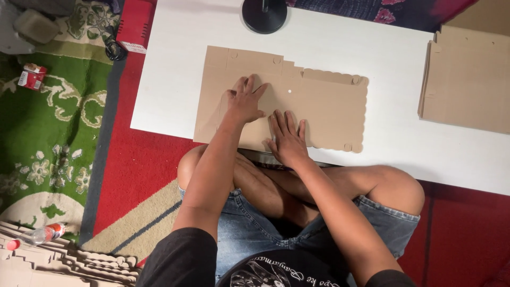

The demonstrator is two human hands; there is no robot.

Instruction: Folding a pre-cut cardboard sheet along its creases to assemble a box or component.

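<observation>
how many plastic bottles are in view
1: a bottle lies on the folded cardboard pile at bottom left. Others may be hidden.

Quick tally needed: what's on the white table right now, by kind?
Flat cardboard sheet under left hand and right hand: 1
Stack of cardboard sheets at the table's right end: 1 stack, sheet count unclear
Black round lamp base: 1
Total: 3 on the white table

View: head-worn camera, single | Facing: steeply downward, over the person's crossed legs onto the low white rectangular tabletop (340, 48) | Range: close, about arm's reach | Edges: patterned red-and-green carpet (58, 122) left | Overlap: none, one view only
</observation>
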